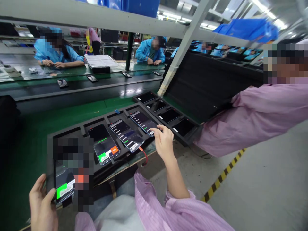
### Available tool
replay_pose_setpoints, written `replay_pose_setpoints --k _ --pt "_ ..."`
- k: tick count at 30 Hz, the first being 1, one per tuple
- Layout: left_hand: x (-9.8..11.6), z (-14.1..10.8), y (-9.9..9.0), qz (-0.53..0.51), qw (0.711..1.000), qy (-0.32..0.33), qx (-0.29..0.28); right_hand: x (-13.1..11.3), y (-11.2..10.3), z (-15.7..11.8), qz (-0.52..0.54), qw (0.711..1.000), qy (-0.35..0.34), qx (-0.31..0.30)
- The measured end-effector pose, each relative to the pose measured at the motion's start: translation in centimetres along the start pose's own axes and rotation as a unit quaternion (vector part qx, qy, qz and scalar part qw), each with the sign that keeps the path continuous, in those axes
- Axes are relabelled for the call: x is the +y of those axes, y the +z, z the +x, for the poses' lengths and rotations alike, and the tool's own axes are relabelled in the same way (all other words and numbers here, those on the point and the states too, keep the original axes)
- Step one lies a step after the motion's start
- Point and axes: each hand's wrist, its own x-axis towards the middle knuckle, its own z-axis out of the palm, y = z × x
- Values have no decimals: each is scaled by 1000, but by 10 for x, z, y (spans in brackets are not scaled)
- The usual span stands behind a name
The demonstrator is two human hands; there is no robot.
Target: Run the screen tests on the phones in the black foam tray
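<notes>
A black foam tray (83, 131) lies before me with several smartphones in its slots. At its near left corner, my left hand (44, 203) grips the tray edge, thumb beside the leftmost phone (64, 186), which shows a green patch. Over the lower end of the rightmost phone (143, 123), my right hand (165, 141) holds nothing; its index finger reaches the screen, though contact is hard to tell. Between them sit a phone with green and orange buttons (103, 144) and a phone with a text list (126, 136). Blurring hides part of the left end.
A second black tray (156, 112) with several dark phones adjoins on the right, near a pink-sleeved person's arm (252, 118). A slanted post (183, 48) rises behind it. Phones lie along a dark conveyor (79, 89); blue-clad people (60, 51) sit beyond. A red cable (145, 155) hangs in front.
</notes>
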Motion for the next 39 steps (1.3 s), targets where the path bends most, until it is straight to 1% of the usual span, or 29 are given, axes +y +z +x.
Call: replay_pose_setpoints --k 3,6,8,12,13,18,21,25,28,32,35,39 --pt "4 -3 2 -31 998 -49 18 6 2 1 -20 1000 -11 -7" --pt "7 -5 2 -24 998 -62 12 7 5 0 -20 1000 -21 5" --pt "8 -6 2 -18 998 -60 11 7 7 -1 -17 1000 -17 17" --pt "6 -9 1 -20 998 -50 14 10 9 -2 -29 999 -8 -19" --pt "5 -8 1 -19 998 -51 10 11 9 -2 -30 999 -6 -20" --pt "-8 0 -10 -9 998 -51 -35 16 6 -2 -21 999 13 30" --pt "-16 4 -15 -12 998 -53 -41 18 5 -4 -19 999 17 25" --pt "-21 5 -17 -13 998 -37 -51 21 6 -8 -13 1000 13 11" --pt "-18 5 -16 -9 998 -43 -42 22 6 -10 -4 1000 11 26" --pt "-6 -1 -8 -10 998 -62 -16 23 5 -11 13 999 10 41" --pt "1 -5 -3 -22 998 -63 0 23 4 -12 20 999 8 42" --pt "-4 -3 -7 -16 998 -54 -24 22 4 -12 20 999 4 43"
